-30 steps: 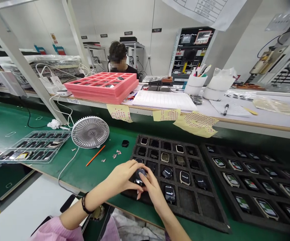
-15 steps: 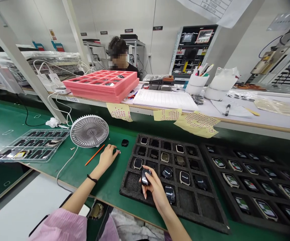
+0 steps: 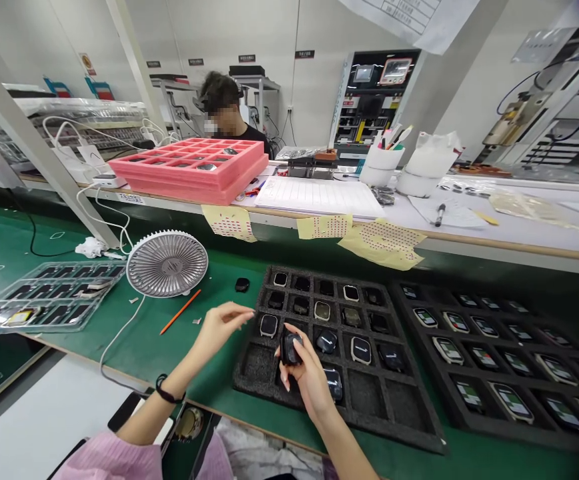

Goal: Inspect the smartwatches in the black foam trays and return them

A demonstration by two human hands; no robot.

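My right hand grips a black smartwatch without a strap, tilted over the front-left part of a dark foam tray. My left hand is raised left of that watch, its fingertips drawn together in a pinch near the tray's left edge; whatever lies between them, if anything, is too small to make out. Several watches, some black and some with silver frames, sit in the tray's compartments, among them a silver-framed watch. Another small black watch lies on the green mat behind my left hand.
An orange pencil-like stick and a scrap lie near a white fan. A clear tray holds dark parts at left. A second foam tray holds lit watches. Beyond the shelf with a pink tray sits a person.
My left hand has lifted from the mat and come toward the watch in my right hand. That watch has turned, its bright face reflection now reduced. The view has shifted slightly right.
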